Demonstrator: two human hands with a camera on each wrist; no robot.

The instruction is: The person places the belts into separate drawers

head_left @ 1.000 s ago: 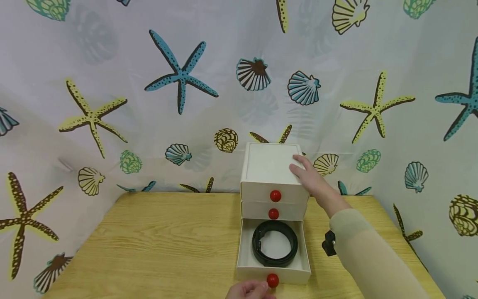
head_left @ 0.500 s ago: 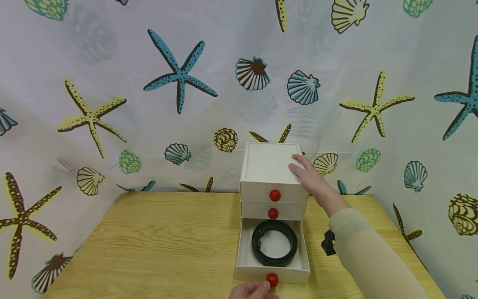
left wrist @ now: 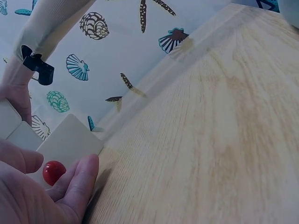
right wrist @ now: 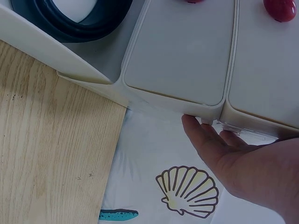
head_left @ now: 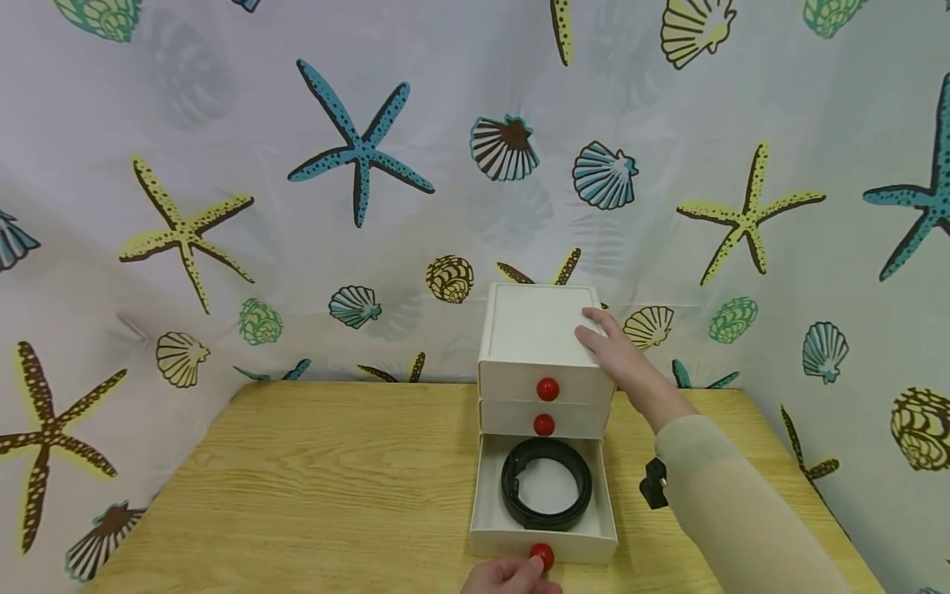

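Note:
A white three-drawer box (head_left: 545,322) stands on the table, its bottom drawer (head_left: 484,495) pulled out. A coiled black belt (head_left: 510,502) lies inside that drawer. My left hand (head_left: 512,576) is at the red knob (head_left: 543,554) on the drawer's front. In the left wrist view, thumb and straight fingers (left wrist: 84,179) stand apart on either side of the knob (left wrist: 53,171). My right hand (head_left: 619,351) rests on the box's top right edge. Its fingers (right wrist: 203,137) reach down along the side in the right wrist view.
Two upper drawers with red knobs (head_left: 547,388) are closed. The wooden table (head_left: 334,470) extends to the left of the box. A sheet (head_left: 438,206) printed with starfish and shells hangs behind and at both sides. A small black device (head_left: 654,483) is at the right wrist.
My left hand has shifted slightly right, and its thumb now overlaps the lower part of the knob. The right hand, box, drawer and belt look unchanged.

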